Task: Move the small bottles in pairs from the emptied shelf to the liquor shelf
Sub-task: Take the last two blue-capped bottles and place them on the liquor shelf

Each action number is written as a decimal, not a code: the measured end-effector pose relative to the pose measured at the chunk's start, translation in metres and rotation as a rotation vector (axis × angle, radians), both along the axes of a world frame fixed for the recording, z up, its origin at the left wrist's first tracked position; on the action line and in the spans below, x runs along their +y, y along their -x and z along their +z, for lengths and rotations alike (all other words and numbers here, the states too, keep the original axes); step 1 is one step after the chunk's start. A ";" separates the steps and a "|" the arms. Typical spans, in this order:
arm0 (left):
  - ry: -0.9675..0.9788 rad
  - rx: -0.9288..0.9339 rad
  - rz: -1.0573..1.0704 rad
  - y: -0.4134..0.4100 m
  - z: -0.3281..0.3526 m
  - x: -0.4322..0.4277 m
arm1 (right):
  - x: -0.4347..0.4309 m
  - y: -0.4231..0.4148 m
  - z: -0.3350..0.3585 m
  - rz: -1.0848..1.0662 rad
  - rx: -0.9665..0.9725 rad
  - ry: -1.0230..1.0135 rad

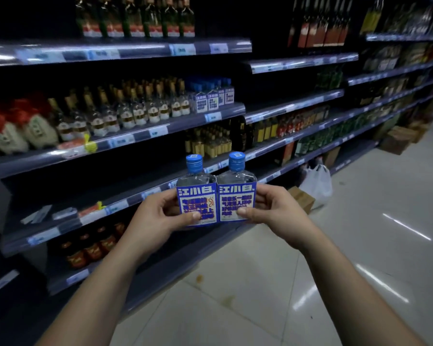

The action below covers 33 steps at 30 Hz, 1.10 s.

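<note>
Two small clear bottles with blue caps and blue-white labels stand upright side by side in front of me, touching. My left hand (158,216) grips the left bottle (195,193) at its lower label; my right hand (273,208) grips the right bottle (236,191) the same way. Higher up on the liquor shelf (175,124), several matching blue-capped bottles (211,94) stand at the right end of a row of gold-capped bottles. A dark shelf (60,201) behind my left hand holds no bottles, only a few flat tags.
Shelving runs along the left and recedes to the far right, stocked with bottles. A white plastic bag (315,182) and cardboard boxes (301,198) lie on the tiled floor by the shelf base. More boxes (398,138) stand farther down the aisle.
</note>
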<state>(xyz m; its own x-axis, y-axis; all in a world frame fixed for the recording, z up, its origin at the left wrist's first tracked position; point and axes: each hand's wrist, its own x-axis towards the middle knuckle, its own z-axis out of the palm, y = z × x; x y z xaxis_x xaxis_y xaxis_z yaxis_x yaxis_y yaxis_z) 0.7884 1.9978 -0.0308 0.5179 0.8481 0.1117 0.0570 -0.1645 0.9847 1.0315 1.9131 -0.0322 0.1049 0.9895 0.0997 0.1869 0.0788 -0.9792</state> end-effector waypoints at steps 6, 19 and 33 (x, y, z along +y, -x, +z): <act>0.019 0.002 -0.022 -0.093 0.006 0.109 | 0.101 -0.090 0.011 -0.026 -0.022 0.006; -0.021 0.024 -0.063 -0.250 -0.010 0.376 | 0.342 -0.239 0.015 -0.069 -0.057 0.048; -0.120 0.151 0.124 -0.370 -0.009 0.539 | 0.549 -0.378 0.000 0.071 0.002 0.054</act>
<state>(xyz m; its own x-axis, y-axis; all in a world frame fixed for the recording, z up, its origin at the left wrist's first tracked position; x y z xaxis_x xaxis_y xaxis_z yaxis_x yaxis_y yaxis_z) 1.1582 2.5369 -0.0399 0.4286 0.8917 0.1452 0.2292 -0.2627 0.9373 1.4094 2.4625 -0.0319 0.0340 0.9984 0.0459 0.1803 0.0391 -0.9828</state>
